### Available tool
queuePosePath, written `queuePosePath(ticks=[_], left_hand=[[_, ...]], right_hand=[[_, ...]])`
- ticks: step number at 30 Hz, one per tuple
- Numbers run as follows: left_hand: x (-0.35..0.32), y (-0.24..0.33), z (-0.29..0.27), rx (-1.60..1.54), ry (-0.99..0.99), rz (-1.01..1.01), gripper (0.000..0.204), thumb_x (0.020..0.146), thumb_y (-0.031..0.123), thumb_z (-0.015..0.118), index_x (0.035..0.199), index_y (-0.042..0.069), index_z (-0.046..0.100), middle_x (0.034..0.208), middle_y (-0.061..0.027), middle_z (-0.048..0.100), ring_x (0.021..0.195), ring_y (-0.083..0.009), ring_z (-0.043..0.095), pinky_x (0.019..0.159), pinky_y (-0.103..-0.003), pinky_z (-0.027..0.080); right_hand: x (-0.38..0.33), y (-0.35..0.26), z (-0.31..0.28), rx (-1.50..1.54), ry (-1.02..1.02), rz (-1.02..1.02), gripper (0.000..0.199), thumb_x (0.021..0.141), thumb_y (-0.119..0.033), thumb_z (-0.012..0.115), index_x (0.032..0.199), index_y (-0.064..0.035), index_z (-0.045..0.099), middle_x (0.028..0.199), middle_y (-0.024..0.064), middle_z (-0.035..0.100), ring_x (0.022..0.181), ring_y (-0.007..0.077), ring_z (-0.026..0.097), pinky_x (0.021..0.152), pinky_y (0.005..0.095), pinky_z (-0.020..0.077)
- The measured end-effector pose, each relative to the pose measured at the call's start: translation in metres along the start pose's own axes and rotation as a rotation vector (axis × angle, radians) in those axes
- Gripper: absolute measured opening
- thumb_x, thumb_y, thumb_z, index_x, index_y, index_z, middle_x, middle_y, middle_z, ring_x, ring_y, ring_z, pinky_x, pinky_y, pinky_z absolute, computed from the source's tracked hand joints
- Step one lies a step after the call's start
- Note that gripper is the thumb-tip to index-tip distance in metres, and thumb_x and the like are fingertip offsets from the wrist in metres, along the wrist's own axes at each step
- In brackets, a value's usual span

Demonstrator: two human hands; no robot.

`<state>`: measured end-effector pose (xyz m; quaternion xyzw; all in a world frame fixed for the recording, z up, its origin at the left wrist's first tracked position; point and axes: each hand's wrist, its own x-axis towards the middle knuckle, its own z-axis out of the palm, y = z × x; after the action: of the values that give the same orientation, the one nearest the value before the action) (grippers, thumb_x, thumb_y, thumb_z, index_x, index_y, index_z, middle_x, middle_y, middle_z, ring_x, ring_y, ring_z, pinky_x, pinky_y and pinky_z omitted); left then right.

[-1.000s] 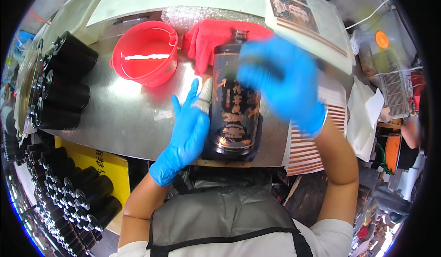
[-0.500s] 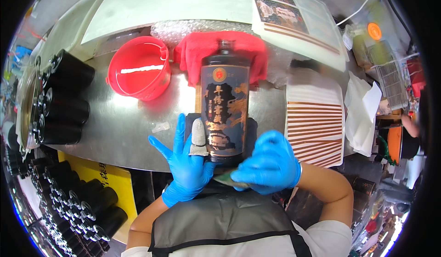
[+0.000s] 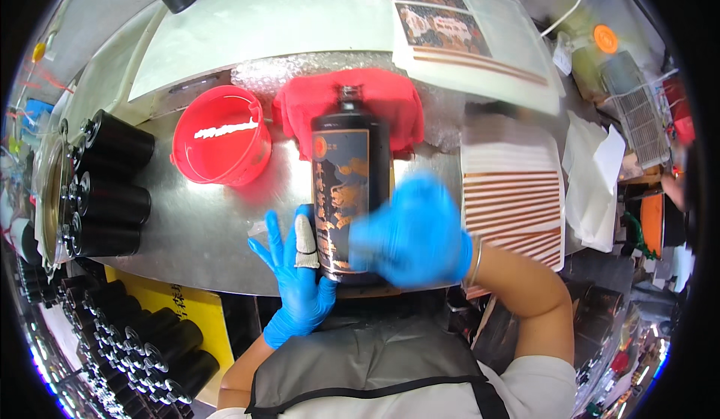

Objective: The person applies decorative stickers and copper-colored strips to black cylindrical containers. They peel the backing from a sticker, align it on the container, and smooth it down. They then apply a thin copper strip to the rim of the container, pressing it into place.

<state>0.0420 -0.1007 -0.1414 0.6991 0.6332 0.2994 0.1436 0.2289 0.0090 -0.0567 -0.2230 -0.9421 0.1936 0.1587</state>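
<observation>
A dark bottle (image 3: 341, 166) with a black and gold decorated label lies on its back, its neck resting on a folded red cloth (image 3: 300, 108). Along the bottle's lower left side is my left hand (image 3: 294, 291), blue-gloved, with fingers spread and touching the bottle; one finger wears a pale fabric sleeve (image 3: 305, 243). My right hand (image 3: 420, 231), also blue-gloved and smeared by motion, is closed over the bottle's lower right part. A flat, thin greenish piece is in its grip, mostly hidden by blur now.
Left of the cloth stands a red bucket (image 3: 223, 172). Black bottles (image 3: 112, 194) line the table's left side, with several more below (image 3: 165, 329). Brown-striped sheets (image 3: 510, 209) lie on the right; printed label sheets (image 3: 442, 29) at the back. Bubble wrap (image 3: 315, 62) lies behind the cloth.
My right hand has moved up from below the bottle's base onto its lower right side. The bottle has turned, bringing its label toward the left. My left hand stays beside it.
</observation>
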Motion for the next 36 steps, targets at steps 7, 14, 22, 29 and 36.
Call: queuePosePath(ticks=[7,14,22,29,36], left_hand=[[0.007,-0.009,0.007,-0.155,-0.071,-0.009,0.075,0.074,0.010,0.064,0.139,-0.002,0.029,0.144,-0.0246,0.028,0.137,-0.0327,0.023,0.102,-0.057,-0.018],[0.002,0.009,-0.012,-0.034,0.158,0.107,0.054,0.075,0.002,0.066,0.126,0.001,0.051,0.127,-0.0130,0.054,0.129,-0.0311,0.040,0.107,-0.056,-0.009],[0.004,0.001,0.000,-0.056,0.055,0.025,0.045,0.081,0.019,0.062,0.123,0.007,0.056,0.127,-0.0087,0.054,0.130,-0.0342,0.036,0.106,-0.057,-0.011],[0.001,-0.003,0.001,-0.208,0.100,0.064,0.056,0.081,0.018,0.065,0.129,-0.004,0.046,0.125,-0.0154,0.055,0.120,-0.0262,0.049,0.109,-0.052,-0.008],[0.011,-0.005,-0.014,-0.123,-0.037,0.107,0.061,0.077,0.020,0.067,0.130,-0.001,0.046,0.124,-0.0146,0.055,0.117,-0.0270,0.050,0.108,-0.055,-0.008]], right_hand=[[0.025,0.072,-0.021,-0.237,0.727,-0.120,0.013,0.073,-0.019,0.070,0.083,-0.0111,0.067,0.073,0.0030,0.062,0.061,0.0210,0.058,0.057,0.0312,0.0421],[-0.089,-0.004,0.041,0.358,0.355,-0.107,0.023,0.072,-0.013,0.067,0.095,-0.0155,0.065,0.091,-0.0024,0.060,0.077,0.0144,0.056,0.072,0.0281,0.0468],[-0.091,0.063,0.013,1.495,0.896,0.841,0.038,0.095,-0.032,0.048,0.069,-0.0052,0.057,0.069,0.0023,0.054,0.065,0.0086,0.047,0.062,0.0258,0.0410],[-0.010,0.121,-0.046,-0.494,0.537,0.251,0.039,0.081,-0.042,0.063,0.097,-0.0066,0.065,0.095,0.0079,0.061,0.080,0.0216,0.059,0.067,0.0304,0.0491],[-0.008,0.143,-0.042,-0.716,0.324,0.167,0.040,0.074,-0.041,0.067,0.108,-0.0191,0.064,0.111,0.0051,0.058,0.090,0.0251,0.059,0.064,0.0333,0.0514]])
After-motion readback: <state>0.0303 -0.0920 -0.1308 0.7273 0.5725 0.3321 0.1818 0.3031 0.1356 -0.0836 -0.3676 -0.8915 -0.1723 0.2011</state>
